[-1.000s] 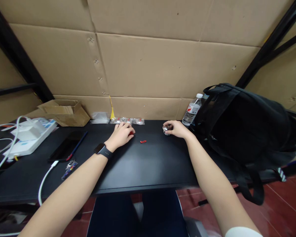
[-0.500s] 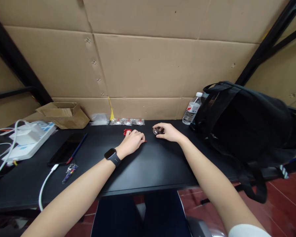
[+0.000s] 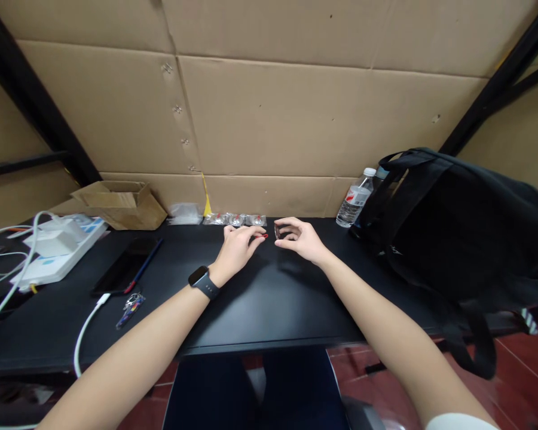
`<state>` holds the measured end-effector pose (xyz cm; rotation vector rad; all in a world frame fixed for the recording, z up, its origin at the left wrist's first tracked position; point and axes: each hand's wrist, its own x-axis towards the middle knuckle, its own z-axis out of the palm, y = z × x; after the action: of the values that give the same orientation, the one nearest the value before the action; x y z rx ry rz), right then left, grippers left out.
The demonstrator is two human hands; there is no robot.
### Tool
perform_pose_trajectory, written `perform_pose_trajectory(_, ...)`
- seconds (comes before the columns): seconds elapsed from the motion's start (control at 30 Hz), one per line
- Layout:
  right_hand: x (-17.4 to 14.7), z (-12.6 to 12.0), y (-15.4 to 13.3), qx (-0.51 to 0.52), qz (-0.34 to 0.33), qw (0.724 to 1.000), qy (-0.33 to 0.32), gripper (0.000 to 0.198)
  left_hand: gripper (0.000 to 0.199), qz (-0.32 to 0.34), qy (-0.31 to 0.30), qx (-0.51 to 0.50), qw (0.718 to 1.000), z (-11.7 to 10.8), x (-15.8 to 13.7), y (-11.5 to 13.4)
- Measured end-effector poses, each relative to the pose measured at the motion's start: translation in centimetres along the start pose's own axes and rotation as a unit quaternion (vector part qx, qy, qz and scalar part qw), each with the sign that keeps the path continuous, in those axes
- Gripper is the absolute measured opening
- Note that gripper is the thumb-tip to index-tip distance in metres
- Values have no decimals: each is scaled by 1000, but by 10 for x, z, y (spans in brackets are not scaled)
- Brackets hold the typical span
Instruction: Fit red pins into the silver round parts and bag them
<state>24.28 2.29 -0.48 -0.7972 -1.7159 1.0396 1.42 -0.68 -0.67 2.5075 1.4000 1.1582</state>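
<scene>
Between the thumb and fingertips of my left hand (image 3: 238, 246) is a small red piece (image 3: 265, 236), too small to name exactly. My right hand (image 3: 302, 240) grips a round, shiny, flat disc (image 3: 277, 231) by its rim, turned edge-on toward the left hand. Both hands hover over the black table, a short gap between the red piece and the disc. Behind them lies a row of clear-bagged round silvery items with red marks (image 3: 236, 220). The red pile seen earlier is hidden behind my left hand.
On the left are a paper bag (image 3: 134, 206), clear plastic bags (image 3: 185, 213), a power strip (image 3: 58, 263), a phone (image 3: 125, 266) with a pen (image 3: 144, 266), and a keychain (image 3: 131, 307). A water bottle (image 3: 354, 200) and black backpack (image 3: 466, 239) stand right.
My left hand has lifted from the table with the red piece. My right hand has raised the disc, turned it edge-on and brought it nearer the left hand. The view has shifted slightly.
</scene>
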Motion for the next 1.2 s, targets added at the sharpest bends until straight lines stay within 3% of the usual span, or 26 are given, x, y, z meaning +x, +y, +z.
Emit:
perform_pose_trajectory(0.2, -3, 12, 1, 48, -6, 999, -10, 59, 18, -15, 19, 25, 999, -2, 1, -1)
perform_pose_trajectory(0.5, -9, 28, -4, 49, -33, 998, -22, 56, 15, 32, 20, 45, 998, -3, -1, 11)
perform_pose_trajectory(0.93, -11, 33, -5, 39, -38, 998, -17, 56, 13, 40, 14, 62, 997, -3, -3, 14)
perform_pose_trajectory(1.2, -9, 27, -8, 36, 0, 999, -24, 58, 11, 59, 32, 90, 994, -5, -3, 15)
